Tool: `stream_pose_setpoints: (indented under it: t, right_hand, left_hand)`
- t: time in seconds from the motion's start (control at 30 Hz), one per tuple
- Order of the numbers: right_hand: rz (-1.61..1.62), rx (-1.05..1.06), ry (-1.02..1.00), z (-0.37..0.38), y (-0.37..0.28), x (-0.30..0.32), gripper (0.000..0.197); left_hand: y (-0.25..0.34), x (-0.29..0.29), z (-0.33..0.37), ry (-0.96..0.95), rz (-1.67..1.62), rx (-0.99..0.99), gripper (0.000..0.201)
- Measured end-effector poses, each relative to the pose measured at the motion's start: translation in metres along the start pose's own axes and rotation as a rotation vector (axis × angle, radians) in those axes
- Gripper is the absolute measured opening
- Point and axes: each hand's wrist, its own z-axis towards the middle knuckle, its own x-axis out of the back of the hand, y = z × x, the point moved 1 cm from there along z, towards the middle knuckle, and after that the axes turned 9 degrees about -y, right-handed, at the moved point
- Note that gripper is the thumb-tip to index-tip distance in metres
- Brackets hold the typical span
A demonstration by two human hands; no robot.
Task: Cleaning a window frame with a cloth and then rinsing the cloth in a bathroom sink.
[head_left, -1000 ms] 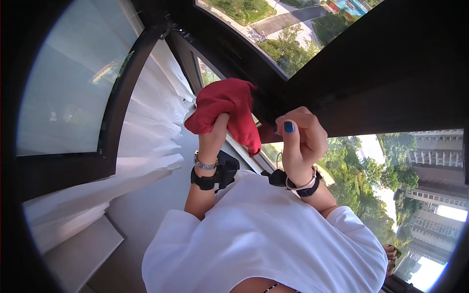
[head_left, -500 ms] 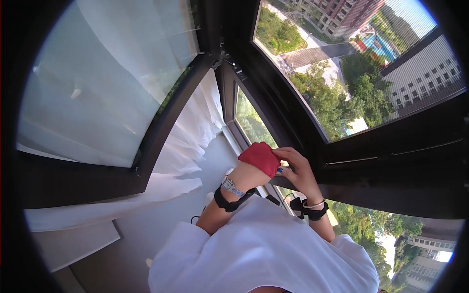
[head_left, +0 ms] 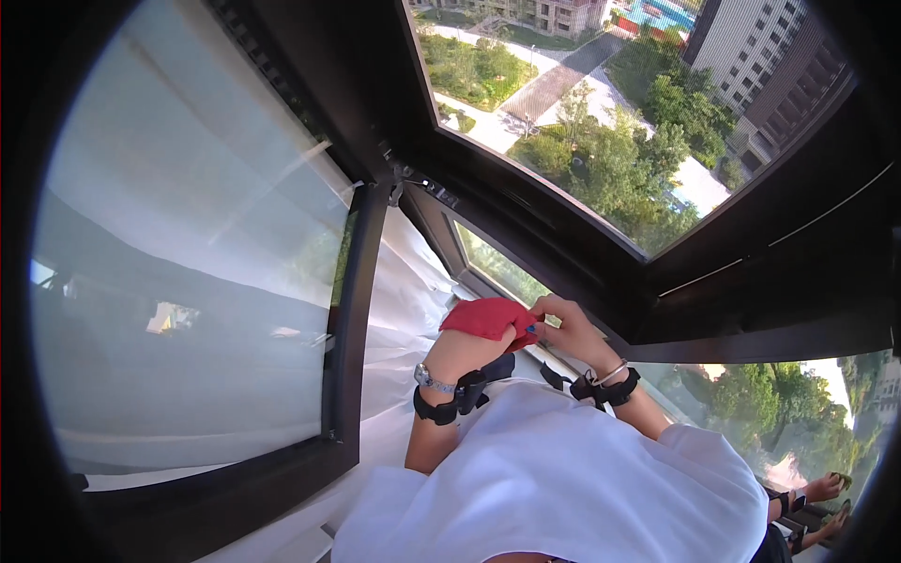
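A red cloth [head_left: 483, 319] lies over my left hand [head_left: 477, 349] and hides most of its fingers. This wrist carries a silver watch [head_left: 432, 379] and a black strap [head_left: 436, 406]. From the right, my right hand [head_left: 572, 330] pinches the cloth's right end between thumb and fingers; a blue nail shows there. A bangle and a black strap circle the right wrist. Both hands are close together in front of my white top, beside the dark window frame [head_left: 582, 267].
To the left stands an open window sash [head_left: 347, 357] with glass, a white curtain [head_left: 399, 328] behind it. A screened pane [head_left: 563, 141] shows trees, paths and buildings far below. At the lower right, another person's hands [head_left: 826, 488] hold something greenish.
My view has turned, so the sash and panes sit differently. The cloth now lies flatter over my left hand, the right hand still pinching its end. Another person's hands have come into view.
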Motion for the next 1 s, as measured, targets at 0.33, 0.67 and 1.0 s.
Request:
stream_pose_setpoints:
  t: [0.33,0.67,1.0]
  right_hand:
    - [0.177,0.510,-0.054,-0.034,-0.039,0.009,0.027]
    - [0.357,0.517,0.091,-0.095,-0.038,0.021,0.019]
    - [-0.528,0.218,0.524,-0.128,-0.004,0.018,0.026]
  left_hand:
    - [-0.087,-0.033,-0.047,-0.204,-0.032,0.624,0.034]
    - [0.060,-0.086,0.007,-0.264,-0.762,-0.111,0.065]
    - [0.105,-0.176,0.026,0.120,-0.858,0.292,0.026]
